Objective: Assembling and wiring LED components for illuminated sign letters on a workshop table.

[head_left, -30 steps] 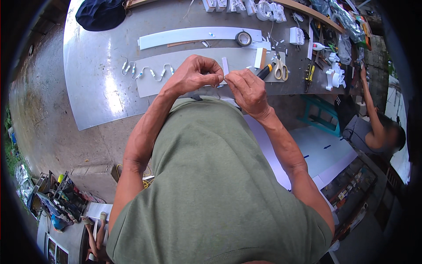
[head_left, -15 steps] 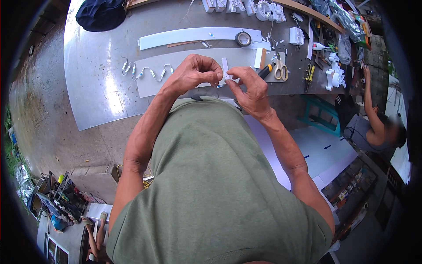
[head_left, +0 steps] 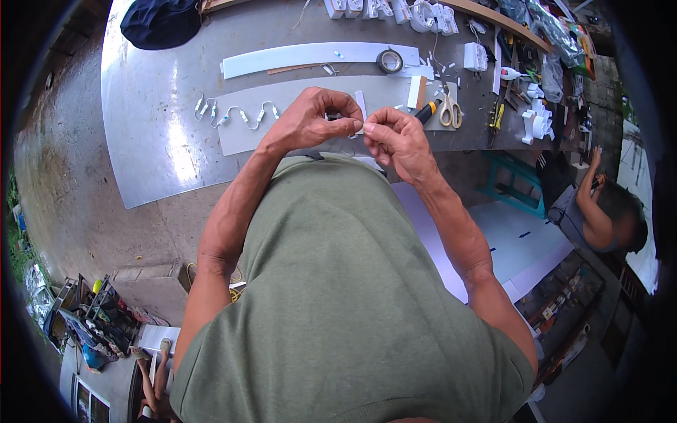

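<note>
Over the near edge of the metal table, my left hand (head_left: 315, 120) and my right hand (head_left: 398, 141) meet fingertip to fingertip. Thumb and forefinger of each are pinched together, and whatever lies between them is too small to make out. Just behind the fingertips a narrow white strip (head_left: 360, 101) lies on a grey flat sheet (head_left: 243, 141). To the left of my left hand, a string of small white modules on thin wire (head_left: 243, 116) zigzags across the table. Scissors with cream handles (head_left: 450, 113) and a yellow-and-black handled tool (head_left: 426, 113) rest right of my right hand.
A black tape roll (head_left: 389, 61) sits on a long white strip (head_left: 296, 58). Several white parts (head_left: 423, 17) line the back; a dark cloth item (head_left: 161, 25) lies far left. A teal stool (head_left: 518, 183) stands right, near another person (head_left: 599, 211).
My right hand has let go of the narrow white strip, which now lies behind, and its fingertips have come against my left hand's. The person at right has lowered an arm.
</note>
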`<state>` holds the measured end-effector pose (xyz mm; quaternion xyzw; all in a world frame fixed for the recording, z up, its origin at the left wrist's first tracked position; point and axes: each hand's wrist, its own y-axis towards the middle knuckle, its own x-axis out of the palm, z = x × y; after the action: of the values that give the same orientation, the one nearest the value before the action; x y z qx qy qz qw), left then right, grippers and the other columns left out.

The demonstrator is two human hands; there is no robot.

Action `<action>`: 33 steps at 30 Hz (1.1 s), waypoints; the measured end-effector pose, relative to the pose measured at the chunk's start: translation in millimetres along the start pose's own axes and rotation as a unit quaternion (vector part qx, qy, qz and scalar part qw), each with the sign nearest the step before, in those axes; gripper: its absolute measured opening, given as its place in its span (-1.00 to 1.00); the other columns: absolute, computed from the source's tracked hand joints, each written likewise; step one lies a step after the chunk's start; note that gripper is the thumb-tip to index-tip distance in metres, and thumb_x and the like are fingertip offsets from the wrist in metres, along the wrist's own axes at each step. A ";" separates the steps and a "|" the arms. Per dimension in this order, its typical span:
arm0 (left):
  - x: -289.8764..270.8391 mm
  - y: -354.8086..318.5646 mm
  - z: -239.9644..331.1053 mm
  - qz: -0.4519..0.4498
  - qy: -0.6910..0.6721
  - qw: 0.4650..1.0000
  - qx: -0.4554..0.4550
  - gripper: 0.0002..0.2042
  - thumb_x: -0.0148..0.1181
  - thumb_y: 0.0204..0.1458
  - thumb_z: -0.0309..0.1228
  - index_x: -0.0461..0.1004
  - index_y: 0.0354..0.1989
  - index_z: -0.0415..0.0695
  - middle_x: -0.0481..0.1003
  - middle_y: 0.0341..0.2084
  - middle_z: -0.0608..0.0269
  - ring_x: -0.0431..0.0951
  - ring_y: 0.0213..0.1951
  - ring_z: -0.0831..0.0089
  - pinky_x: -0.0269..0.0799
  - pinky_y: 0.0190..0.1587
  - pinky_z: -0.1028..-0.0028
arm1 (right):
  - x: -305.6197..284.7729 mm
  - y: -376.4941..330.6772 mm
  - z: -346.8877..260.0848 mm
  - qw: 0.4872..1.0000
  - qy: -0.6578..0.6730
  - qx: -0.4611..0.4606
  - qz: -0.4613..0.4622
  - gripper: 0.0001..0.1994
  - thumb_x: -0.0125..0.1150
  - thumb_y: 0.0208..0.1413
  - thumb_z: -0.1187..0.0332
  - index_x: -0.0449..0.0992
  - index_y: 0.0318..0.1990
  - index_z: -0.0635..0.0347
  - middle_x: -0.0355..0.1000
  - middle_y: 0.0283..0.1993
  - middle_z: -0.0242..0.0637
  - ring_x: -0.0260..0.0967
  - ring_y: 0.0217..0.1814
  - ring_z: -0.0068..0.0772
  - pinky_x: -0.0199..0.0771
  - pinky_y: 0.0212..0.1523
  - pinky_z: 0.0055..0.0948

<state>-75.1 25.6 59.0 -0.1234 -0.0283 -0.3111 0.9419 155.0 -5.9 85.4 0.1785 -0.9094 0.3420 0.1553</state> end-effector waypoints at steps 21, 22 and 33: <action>-1.7 0.7 -14.1 -0.008 -0.172 0.984 -0.041 -0.84 0.36 0.05 -0.42 0.60 -0.31 -0.27 0.57 -0.45 0.30 0.54 -0.36 0.55 0.47 -0.20 0.49 | 15.1 7.6 3.5 0.717 -0.537 -0.428 0.116 -0.79 0.34 -0.04 0.64 0.54 -0.22 0.25 0.50 -0.35 -0.23 0.51 -0.36 -0.22 0.54 -0.35 -0.30; -1.8 0.3 -14.5 -0.007 -0.172 0.984 -0.040 -0.84 0.36 0.05 -0.42 0.60 -0.31 -0.27 0.57 -0.45 0.30 0.54 -0.36 0.55 0.47 -0.20 0.49 | 15.4 7.8 4.0 0.723 -0.530 -0.427 0.116 -0.79 0.33 -0.04 0.64 0.54 -0.23 0.25 0.50 -0.35 -0.23 0.51 -0.36 -0.23 0.53 -0.35 -0.30; 1.8 0.6 -14.9 -0.002 -0.162 0.986 -0.042 -0.83 0.36 0.04 -0.41 0.59 -0.31 -0.27 0.58 -0.44 0.30 0.55 -0.35 0.56 0.47 -0.18 0.49 | 22.4 9.0 9.6 0.701 -0.546 -0.435 0.146 -0.79 0.31 -0.07 0.65 0.50 -0.25 0.25 0.44 -0.41 -0.25 0.47 -0.43 -0.26 0.49 -0.40 -0.30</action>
<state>-73.7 21.3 44.7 -0.2112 -0.1677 -0.2900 0.9182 129.7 -11.1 82.5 0.1118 -0.8969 -0.2306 -0.3604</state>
